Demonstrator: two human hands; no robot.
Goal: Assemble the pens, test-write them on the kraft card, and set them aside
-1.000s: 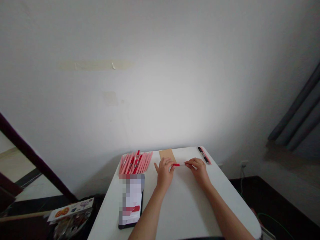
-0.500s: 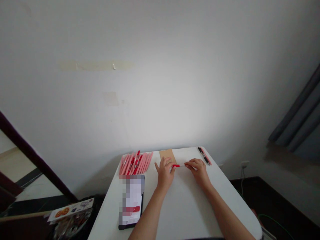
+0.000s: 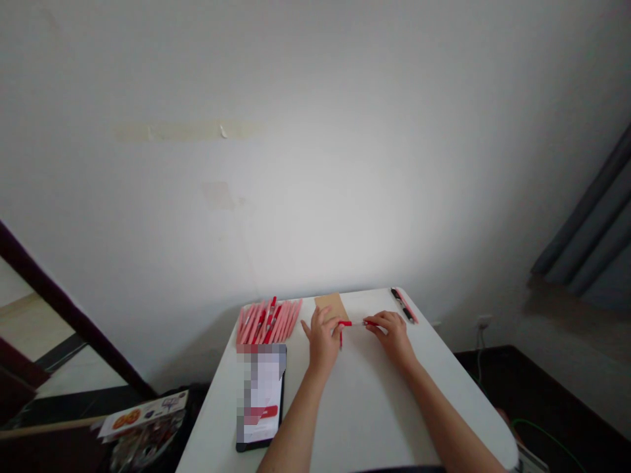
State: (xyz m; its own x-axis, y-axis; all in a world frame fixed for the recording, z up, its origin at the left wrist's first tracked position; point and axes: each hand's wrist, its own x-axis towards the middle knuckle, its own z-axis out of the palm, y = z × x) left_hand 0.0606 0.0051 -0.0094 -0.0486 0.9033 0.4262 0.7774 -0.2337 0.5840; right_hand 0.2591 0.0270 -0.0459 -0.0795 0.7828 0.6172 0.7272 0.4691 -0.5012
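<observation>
Now your left hand [image 3: 323,343] and right hand [image 3: 395,335] pinch a red-and-clear pen [image 3: 348,323] between closed fingers [image 3: 380,320]; next move likely needs steadiness.

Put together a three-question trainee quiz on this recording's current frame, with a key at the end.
1. True or false: the left hand and the right hand both grip the slim red-and-clear pen.
2. What lies on the table just beyond the rectangular black-edged phone, farther from the person?
3. Fill in: in this view, the fingers of the ____ hand partly cover the flat brown rectangular card.

Key:
1. True.
2. The side-by-side group of slender pink and red pens.
3. Left.
</observation>
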